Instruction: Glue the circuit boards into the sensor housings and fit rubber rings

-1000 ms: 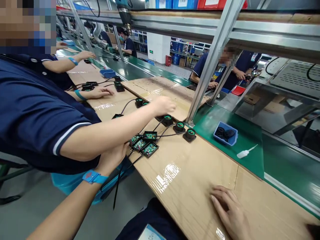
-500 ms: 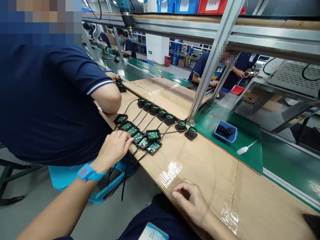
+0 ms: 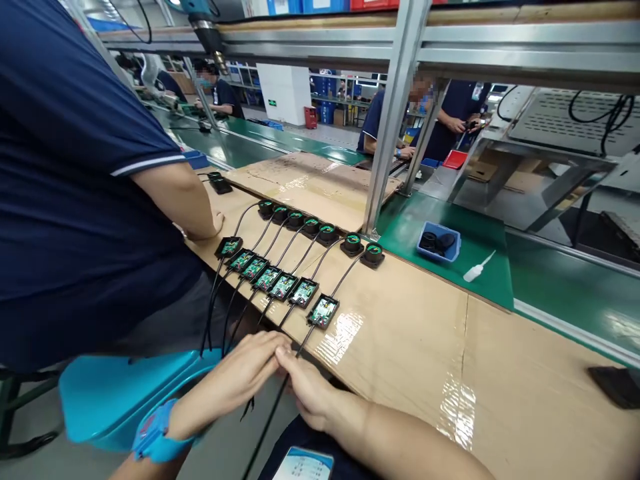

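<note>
My left hand (image 3: 247,365), with a blue strap at the wrist, meets my right hand (image 3: 313,390) just off the near bench edge. A black cable (image 3: 270,420) runs down from the nearest circuit-board box (image 3: 323,311) through the place where the hands touch. The fingers of my right hand are closed around that cable; my left fingers are pressed together, their tips hidden. Several open black boxes with green boards, such as this one (image 3: 283,286), lie in a slanting row. Thin cables link them to black round-topped housings (image 3: 373,255) behind.
A co-worker's arm (image 3: 175,200) rests on the bench at left. Blue stools (image 3: 115,393) stand below. A metal post (image 3: 393,127) rises behind the housings. On the green mat are a blue tray (image 3: 440,252) of black parts and a white bottle (image 3: 474,272). A drill (image 3: 207,33) hangs above.
My left hand has left the boxes and come down to meet my right hand, which moved left. The stacked box now lies at the near end of the row. The view has shifted.
</note>
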